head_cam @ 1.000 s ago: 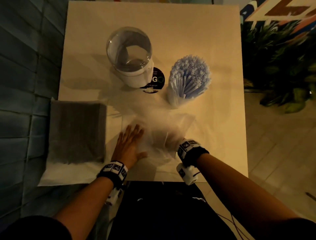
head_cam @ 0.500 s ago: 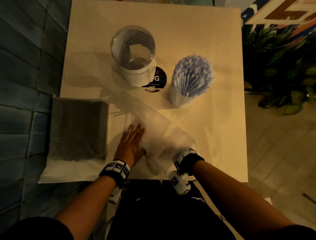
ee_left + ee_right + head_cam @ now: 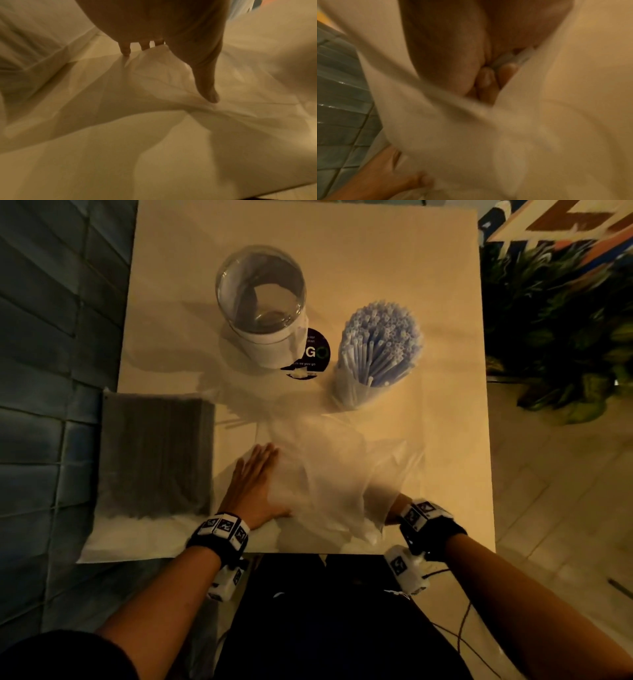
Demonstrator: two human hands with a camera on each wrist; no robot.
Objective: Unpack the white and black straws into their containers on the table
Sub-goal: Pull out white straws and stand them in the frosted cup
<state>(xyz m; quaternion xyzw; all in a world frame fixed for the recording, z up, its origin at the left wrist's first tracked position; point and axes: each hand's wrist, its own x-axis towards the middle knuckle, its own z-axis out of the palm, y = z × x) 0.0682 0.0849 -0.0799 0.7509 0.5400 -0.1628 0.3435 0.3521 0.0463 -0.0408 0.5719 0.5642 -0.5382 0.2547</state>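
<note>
An empty clear plastic bag (image 3: 329,474) lies crumpled at the front middle of the table (image 3: 445,440). My left hand (image 3: 255,481) presses flat on the bag's left side, fingers (image 3: 126,50) straight. My right hand (image 3: 488,79) grips a bunched part of the bag at its right front corner; in the head view the bag hides its fingers. White straws (image 3: 380,347) stand packed in a clear container at the back right. An empty glass jar (image 3: 260,302) stands at the back middle. A sealed pack of black straws (image 3: 157,453) lies on the left.
A round black sticker (image 3: 311,354) lies between the jar and the white straws. The black straw pack overhangs the table's left edge. A leafy plant (image 3: 565,337) stands on the floor at the right. Tiled wall on the left.
My right hand has drawn the bag toward the front edge, then out to the right, and the bag has spread wider. My left hand has stayed flat on it.
</note>
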